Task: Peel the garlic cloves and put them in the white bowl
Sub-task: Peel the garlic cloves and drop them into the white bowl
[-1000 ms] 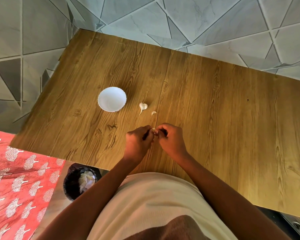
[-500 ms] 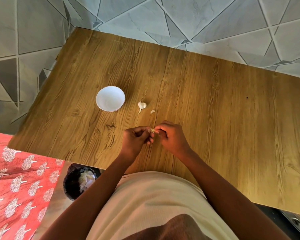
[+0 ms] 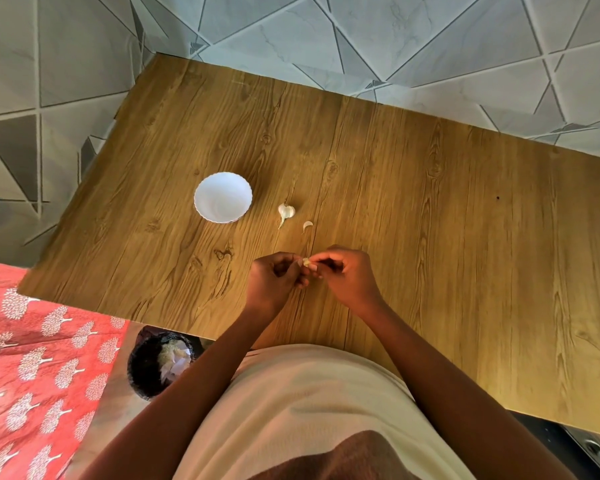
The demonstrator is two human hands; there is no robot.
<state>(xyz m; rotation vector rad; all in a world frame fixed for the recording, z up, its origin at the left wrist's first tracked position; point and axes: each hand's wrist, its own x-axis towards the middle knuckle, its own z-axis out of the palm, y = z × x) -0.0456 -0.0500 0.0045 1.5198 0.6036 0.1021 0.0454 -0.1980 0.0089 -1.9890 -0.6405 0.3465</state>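
Head view: both hands' fingertips (image 3: pixel 317 263) mostly hide 1 garlic clove (image 3: pixel 306 261).

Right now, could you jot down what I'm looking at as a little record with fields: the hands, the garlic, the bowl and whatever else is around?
left hand: pinches the garlic clove at its fingertips
right hand: pinches the same clove from the other side
clove state: held above the wooden table, skin partly loose
white bowl: on the table, nothing seen inside
garlic piece: on the table, right of the bowl, not touching it
small clove: lies apart, nearer the hands
dark bin: on the floor below the table edge, pale scraps inside
red patterned cloth: lower left
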